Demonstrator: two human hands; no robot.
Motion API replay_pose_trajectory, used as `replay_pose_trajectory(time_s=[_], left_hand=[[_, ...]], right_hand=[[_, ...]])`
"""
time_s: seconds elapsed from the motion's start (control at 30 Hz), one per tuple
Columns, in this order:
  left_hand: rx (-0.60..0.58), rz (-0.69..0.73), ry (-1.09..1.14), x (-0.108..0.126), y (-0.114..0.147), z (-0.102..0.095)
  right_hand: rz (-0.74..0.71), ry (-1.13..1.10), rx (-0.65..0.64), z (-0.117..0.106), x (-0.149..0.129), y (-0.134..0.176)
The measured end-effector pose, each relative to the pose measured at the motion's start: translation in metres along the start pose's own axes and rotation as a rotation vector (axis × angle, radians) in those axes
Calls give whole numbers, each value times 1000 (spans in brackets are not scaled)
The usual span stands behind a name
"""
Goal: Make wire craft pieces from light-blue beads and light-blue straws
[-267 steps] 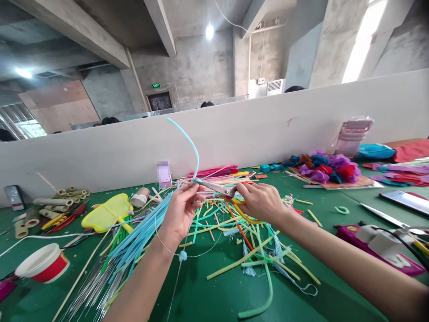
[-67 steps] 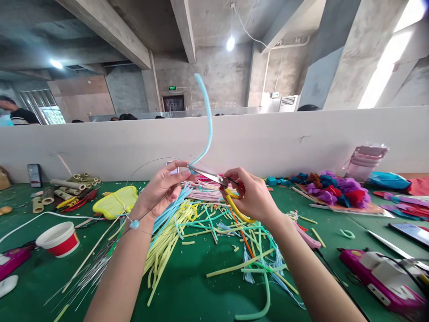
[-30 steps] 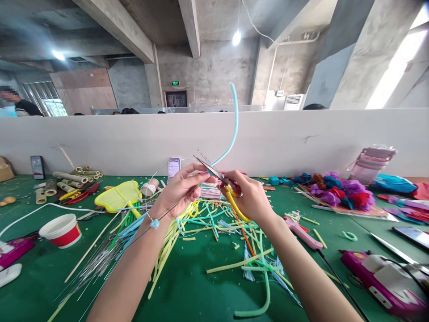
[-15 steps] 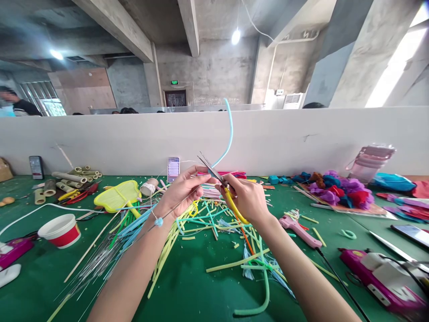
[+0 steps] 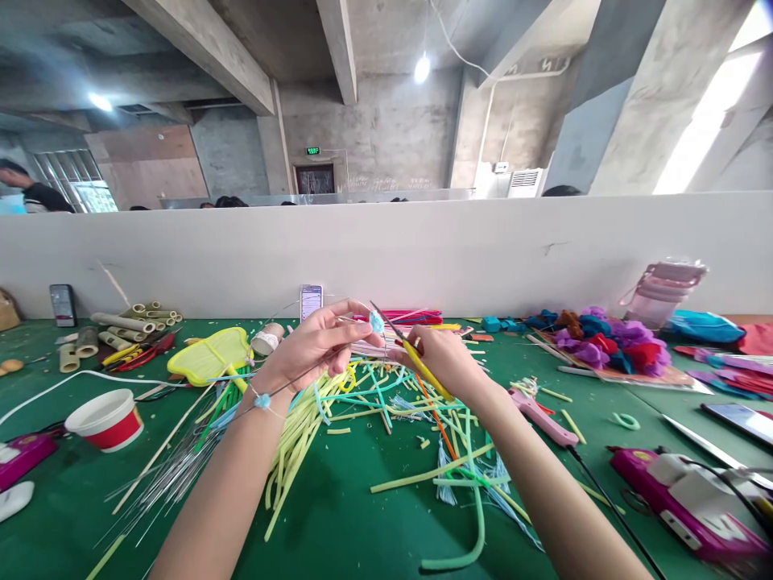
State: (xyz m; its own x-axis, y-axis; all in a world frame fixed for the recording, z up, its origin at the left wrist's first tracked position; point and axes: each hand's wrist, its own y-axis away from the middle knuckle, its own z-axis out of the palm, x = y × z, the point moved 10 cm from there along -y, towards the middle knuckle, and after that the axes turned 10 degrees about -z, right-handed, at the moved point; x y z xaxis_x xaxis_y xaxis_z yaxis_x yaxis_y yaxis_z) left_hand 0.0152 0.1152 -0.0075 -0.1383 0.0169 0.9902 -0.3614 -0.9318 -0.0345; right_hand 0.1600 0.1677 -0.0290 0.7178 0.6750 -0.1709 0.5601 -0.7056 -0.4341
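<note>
Pinched in my left hand (image 5: 323,338) is a thin wire with a small light-blue fuzzy tuft (image 5: 376,321) at the fingertips. A second blue tuft (image 5: 262,401) sits further down the wire, by the wrist. My right hand (image 5: 447,358) is closed round yellow-handled scissors (image 5: 426,372), whose blades point up and left beside the upper tuft. The blades look nearly closed. Below the hands lie pale yellow-green strips (image 5: 302,451) and several turquoise strips.
On the left stand a paper cup (image 5: 109,419), a yellow net-like paddle (image 5: 211,354) and bamboo pieces (image 5: 130,322). To the right are a pink glue gun (image 5: 543,419), purple and red fluffy pieces (image 5: 609,342) and a power strip (image 5: 658,491). A white partition (image 5: 386,250) runs behind the table.
The long light-blue strip that stood up from my fingertips is gone from there, leaving a short tuft. The scissors have swung slightly and their blades have come together.
</note>
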Motion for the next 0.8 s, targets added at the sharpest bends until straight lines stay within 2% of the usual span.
replay_pose_trajectory(time_s=[0.1, 0.17, 0.23, 0.3, 0.37, 0.47, 0.5, 0.53, 0.57, 0.6, 0.67, 0.8], left_hand=[[-30, -11, -9, 4, 7, 4], [-76, -21, -28, 4, 10, 10], [-136, -23, -49, 5, 12, 19], [-183, -17, -64, 5, 15, 25], [-207, -13, -71, 6, 17, 29], [-232, -27, -75, 4, 19, 33], [-238, -32, -78, 3, 19, 34], [-241, -37, -85, 3, 19, 35], [-237, -40, -97, 2, 19, 35], [-231, -43, -108, 1, 19, 35], [-225, -60, -122, -1, 18, 35], [-233, -102, -109, -5, 16, 37]], right_hand=[[-16, -36, -234, 32, 2, 8], [-28, -65, -344, 51, 0, 15], [-30, -91, -410, 64, -1, 19], [-31, -106, -433, 69, -3, 20], [-35, -101, -409, 60, -5, 18], [-76, -155, -240, 19, -18, 12], [-121, -294, -66, -8, -27, 11], [-160, -491, 42, -28, -35, 12], [-192, -687, 95, -42, -43, 14], [-217, -848, 81, -49, -52, 17], [-216, -1014, 77, -57, -62, 22], [-123, -1049, 88, -52, -59, 25]])
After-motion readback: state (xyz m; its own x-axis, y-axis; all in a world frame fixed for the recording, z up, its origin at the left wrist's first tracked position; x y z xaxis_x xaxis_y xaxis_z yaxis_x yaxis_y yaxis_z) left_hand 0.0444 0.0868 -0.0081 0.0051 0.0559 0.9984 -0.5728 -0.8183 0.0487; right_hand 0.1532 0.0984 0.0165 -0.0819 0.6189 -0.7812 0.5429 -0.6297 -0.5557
